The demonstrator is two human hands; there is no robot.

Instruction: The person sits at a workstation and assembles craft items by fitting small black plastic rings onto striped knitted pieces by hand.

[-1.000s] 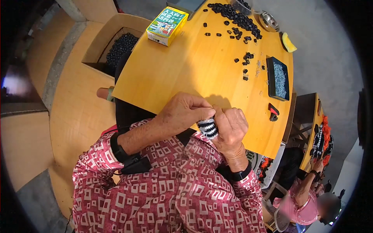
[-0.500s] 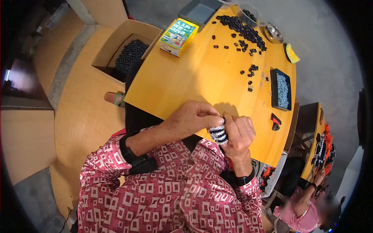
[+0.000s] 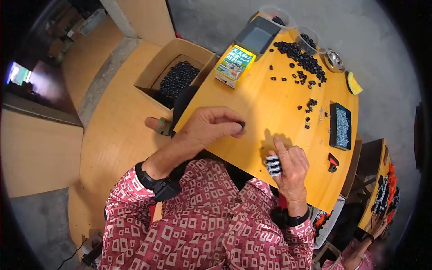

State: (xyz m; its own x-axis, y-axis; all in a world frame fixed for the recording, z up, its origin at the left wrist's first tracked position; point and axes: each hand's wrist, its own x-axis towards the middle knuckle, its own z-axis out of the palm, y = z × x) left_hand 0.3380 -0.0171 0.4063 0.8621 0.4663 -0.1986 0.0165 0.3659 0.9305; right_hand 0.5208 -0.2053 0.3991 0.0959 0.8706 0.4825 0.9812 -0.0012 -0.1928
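Note:
My left hand (image 3: 210, 123) is over the left part of the yellow table, with a small black piece (image 3: 241, 124) pinched between thumb and fingertips. To its right, my right hand (image 3: 292, 166) is above the table's near edge. It has a black-and-white striped, knitted-looking piece (image 3: 273, 165) at its thumb side, the forefinger stretched forward past it. Whether the striped piece is gripped or fitted over the thumb I cannot tell. The two hands are apart.
Many black pieces (image 3: 301, 58) lie scattered on the table. Around them are a yellow-green box (image 3: 235, 66), a grey tray (image 3: 258, 33), a metal bowl (image 3: 334, 60) and a black tray of small silvery parts (image 3: 340, 126). A red-and-black tool (image 3: 333, 163) lies near the right edge. A carton (image 3: 148, 74) of black pieces stands left.
My left hand has drawn away from the striped piece, leftward and forward, with a small black piece in its fingers. The striped piece stays with my right hand. The view has shifted.

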